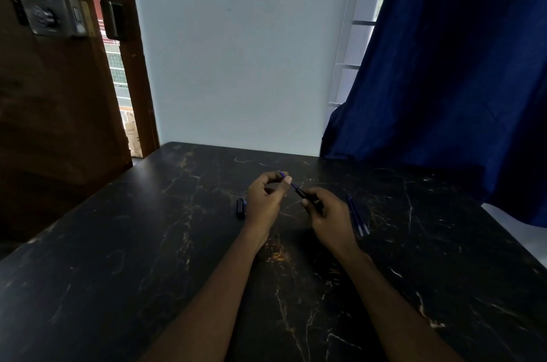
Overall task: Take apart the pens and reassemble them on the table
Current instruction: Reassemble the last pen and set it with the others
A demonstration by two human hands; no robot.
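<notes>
Over the middle of the black marble-patterned table (148,243), my right hand (328,213) grips a dark pen barrel (305,195). A thin blue refill (288,180) sticks out of the barrel's far end, and my left hand (265,198) pinches that refill near its tip between thumb and fingers. Dark pen caps (241,207) lie on the table just left of my left hand. Two blue refills (358,215) lie side by side to the right of my right hand.
The table's far edge meets a pale wall (236,50). A dark blue curtain (458,65) hangs over the table's right rear corner. A brown wooden door (53,80) with a lock stands ajar at the left.
</notes>
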